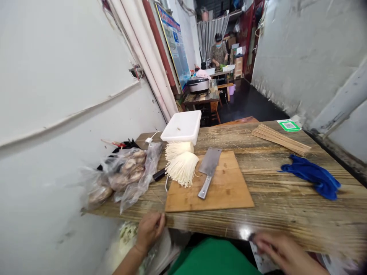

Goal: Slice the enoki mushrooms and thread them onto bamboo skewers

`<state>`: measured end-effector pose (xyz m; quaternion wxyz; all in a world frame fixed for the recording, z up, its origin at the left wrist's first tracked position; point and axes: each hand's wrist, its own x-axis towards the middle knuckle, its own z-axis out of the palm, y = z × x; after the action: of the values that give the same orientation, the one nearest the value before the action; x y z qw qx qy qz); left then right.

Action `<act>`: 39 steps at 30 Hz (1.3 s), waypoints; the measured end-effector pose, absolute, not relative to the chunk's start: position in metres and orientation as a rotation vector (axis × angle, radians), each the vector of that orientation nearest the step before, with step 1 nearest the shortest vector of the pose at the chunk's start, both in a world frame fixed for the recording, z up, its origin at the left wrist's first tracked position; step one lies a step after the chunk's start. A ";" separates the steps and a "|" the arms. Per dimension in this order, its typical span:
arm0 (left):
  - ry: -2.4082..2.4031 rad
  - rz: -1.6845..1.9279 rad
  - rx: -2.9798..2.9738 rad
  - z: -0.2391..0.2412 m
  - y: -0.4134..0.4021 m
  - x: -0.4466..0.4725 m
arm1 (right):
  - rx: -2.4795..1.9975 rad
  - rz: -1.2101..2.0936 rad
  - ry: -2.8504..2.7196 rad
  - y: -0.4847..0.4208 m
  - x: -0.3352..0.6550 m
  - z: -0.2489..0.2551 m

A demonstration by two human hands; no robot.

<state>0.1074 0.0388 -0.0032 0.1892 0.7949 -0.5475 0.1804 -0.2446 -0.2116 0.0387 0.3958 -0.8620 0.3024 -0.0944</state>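
My left hand [149,229] grips the near edge of the wooden table [286,206], fingers curled over it just below the cutting board [226,191]. My right hand [279,250] is blurred at the table's front edge on the right, its fingers stretched out flat; nothing shows in it. On the board lie a steel cleaver [208,170] and a fanned bunch of white enoki mushrooms [181,164], both beyond my hands.
Clear plastic bags of mushrooms [123,175] sit at the table's left. A white tub [182,126], a bundle of bamboo skewers [281,139], a blue cloth [314,175] and a green QR sign [289,125] lie further back. Another person sits far down the corridor [218,51].
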 end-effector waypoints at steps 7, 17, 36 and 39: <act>-1.480 0.565 2.014 -0.033 0.034 0.136 | -2.458 -0.179 1.007 -0.207 -0.079 0.062; -1.529 0.538 2.098 0.082 -0.079 0.160 | -2.399 -0.009 1.390 -0.218 -0.009 0.043; -1.409 0.099 2.855 0.085 -0.195 0.153 | -1.336 -0.750 0.753 -0.214 -0.153 0.006; -1.508 0.140 2.840 0.089 -0.193 0.149 | -1.376 -0.795 0.751 -0.210 -0.172 0.007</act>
<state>0.1487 -0.1926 0.0892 -0.0385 0.8817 -0.4683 0.0435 -0.1723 -0.2104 0.0072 0.6381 -0.6027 0.3289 -0.3484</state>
